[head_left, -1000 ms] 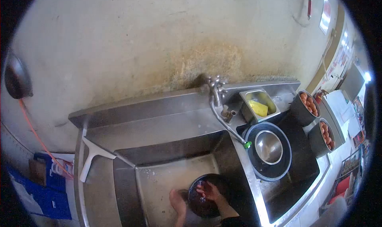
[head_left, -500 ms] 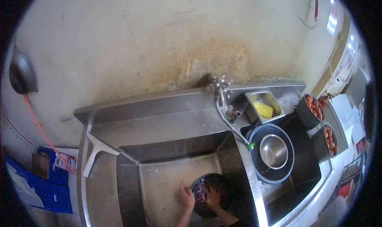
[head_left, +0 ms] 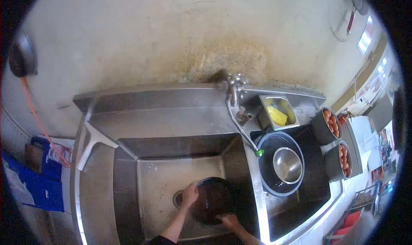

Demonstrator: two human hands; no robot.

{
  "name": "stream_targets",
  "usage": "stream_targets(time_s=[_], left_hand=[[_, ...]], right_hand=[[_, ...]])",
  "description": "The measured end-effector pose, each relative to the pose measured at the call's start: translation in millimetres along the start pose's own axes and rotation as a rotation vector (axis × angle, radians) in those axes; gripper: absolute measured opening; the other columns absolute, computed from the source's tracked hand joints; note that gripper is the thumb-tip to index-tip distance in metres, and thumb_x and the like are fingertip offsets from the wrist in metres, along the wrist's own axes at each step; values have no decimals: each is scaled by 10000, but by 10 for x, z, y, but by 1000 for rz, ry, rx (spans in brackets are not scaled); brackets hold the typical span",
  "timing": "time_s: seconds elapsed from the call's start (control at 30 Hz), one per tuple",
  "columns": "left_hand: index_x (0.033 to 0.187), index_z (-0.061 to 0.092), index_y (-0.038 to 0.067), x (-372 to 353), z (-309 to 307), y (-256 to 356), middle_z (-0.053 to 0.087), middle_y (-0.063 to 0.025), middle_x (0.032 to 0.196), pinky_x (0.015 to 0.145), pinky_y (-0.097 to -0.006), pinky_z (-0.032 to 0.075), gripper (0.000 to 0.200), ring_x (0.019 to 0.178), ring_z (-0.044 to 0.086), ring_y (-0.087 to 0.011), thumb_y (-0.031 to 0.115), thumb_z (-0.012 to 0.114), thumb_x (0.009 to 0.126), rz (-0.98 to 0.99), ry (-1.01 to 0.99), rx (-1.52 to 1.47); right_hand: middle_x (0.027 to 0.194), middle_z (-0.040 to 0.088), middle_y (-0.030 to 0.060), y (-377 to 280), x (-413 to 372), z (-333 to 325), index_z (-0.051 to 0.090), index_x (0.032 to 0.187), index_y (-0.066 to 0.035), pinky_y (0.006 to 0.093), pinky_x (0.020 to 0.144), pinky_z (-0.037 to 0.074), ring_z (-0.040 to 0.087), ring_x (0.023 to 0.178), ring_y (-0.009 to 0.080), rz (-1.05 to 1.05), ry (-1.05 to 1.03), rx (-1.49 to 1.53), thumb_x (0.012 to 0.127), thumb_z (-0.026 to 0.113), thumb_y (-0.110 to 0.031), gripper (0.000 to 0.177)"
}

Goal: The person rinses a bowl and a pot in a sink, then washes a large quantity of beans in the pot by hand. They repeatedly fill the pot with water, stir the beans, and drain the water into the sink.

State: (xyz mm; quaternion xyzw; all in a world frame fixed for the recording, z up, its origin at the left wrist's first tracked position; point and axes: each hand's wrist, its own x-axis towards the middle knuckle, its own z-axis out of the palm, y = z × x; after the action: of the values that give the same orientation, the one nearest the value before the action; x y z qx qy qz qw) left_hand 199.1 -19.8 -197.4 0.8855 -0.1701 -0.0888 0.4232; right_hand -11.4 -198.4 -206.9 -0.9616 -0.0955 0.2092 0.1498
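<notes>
Dark round basin (head_left: 219, 186) sits inside the rectangular grey steel sink (head_left: 161, 182), left hand (head_left: 190, 194) and right hand (head_left: 230, 221) gripping its rim.

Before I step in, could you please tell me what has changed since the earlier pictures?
The right hand has come out of the dark bowl and moved to its near right rim. The left hand, beside the bowl a second ago, is now at its left rim; I cannot tell whether either grip is closed. The steel bowl, the tub and the white squeegee stayed put.
</notes>
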Motion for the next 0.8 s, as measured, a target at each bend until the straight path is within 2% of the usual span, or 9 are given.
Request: stream_targets(time_s=[0.03, 0.17, 0.23, 0.27, 0.33, 0.43, 0.5, 0.53, 0.8], left_hand=[[1117, 510, 118, -47, 59, -48, 599, -163, 943, 763, -428, 452, 360, 889, 567, -351, 93, 523, 759, 4, -6, -2], [1075, 535, 93, -97, -15, 34, 600, -161, 949, 771, -418, 448, 318, 908, 564, -349, 80, 548, 758, -63, 48, -113], [1063, 542, 83, -225, -77, 36, 601, -164, 954, 777, -413, 447, 306, 914, 565, -348, 79, 559, 757, -108, 20, -164], [1053, 548, 75, -303, -76, 3, 602, -163, 954, 784, -406, 448, 292, 916, 568, -341, 81, 563, 761, -139, 32, -117], [1043, 554, 67, -439, -13, -70, 604, -161, 955, 791, -399, 448, 278, 918, 571, -335, 83, 568, 765, -171, 45, -72], [1037, 557, 51, -635, -23, -130, 601, -167, 959, 800, -394, 447, 273, 918, 573, -331, 64, 573, 764, -162, 84, -170], [1029, 558, 37, -783, -70, -96, 594, -177, 970, 799, -389, 449, 286, 919, 572, -330, 44, 593, 745, -58, 154, -231], [1029, 557, 22, -851, -121, -39, 583, -183, 997, 809, -381, 447, 308, 930, 569, -326, 23, 601, 724, -82, 149, -353], [1039, 565, 42, -1393, 103, -330, 547, -162, 1085, 863, -390, 412, 333, 1022, 518, -321, 38, 602, 708, -255, 118, -218]], right_hand=[[914, 628, 108, 22, 70, 79, 642, 919, -152, 436, 714, 501, 607, 820, 301, 86, -154, -92, 760, 537, -170, 191], [908, 628, 94, 217, -6, 134, 627, 970, -166, 414, 657, 517, 618, 775, 296, -36, -168, -121, 769, 507, -155, 235], [931, 621, 85, -136, -105, -338, 612, 1003, -171, 397, 656, 518, 618, 773, 284, 122, -319, -104, 764, 490, -128, 271], [931, 621, 85, -208, -169, -393, 612, 1003, -171, 397, 656, 518, 618, 773, 284, 123, -323, -93, 764, 490, -128, 271], [940, 620, 81, -223, -280, -473, 611, 1003, -173, 392, 666, 515, 619, 798, 275, -99, -288, -204, 773, 477, -128, 270], [914, 625, 78, -308, -459, -426, 616, 984, -166, 396, 692, 507, 615, 826, 261, 19, -269, -80, 769, 478, -115, 261], [901, 625, 76, -409, -521, -629, 618, 972, -161, 400, 705, 502, 613, 828, 260, -2, -326, -85, 767, 476, -113, 253], [888, 626, 73, -462, -540, -756, 620, 959, -155, 405, 719, 497, 611, 830, 259, -16, -376, -99, 765, 474, -110, 246], [830, 625, 87, -629, -694, -1155, 625, 914, -129, 401, 715, 495, 610, 795, 276, -140, -406, -134, 729, 520, -126, 212]])
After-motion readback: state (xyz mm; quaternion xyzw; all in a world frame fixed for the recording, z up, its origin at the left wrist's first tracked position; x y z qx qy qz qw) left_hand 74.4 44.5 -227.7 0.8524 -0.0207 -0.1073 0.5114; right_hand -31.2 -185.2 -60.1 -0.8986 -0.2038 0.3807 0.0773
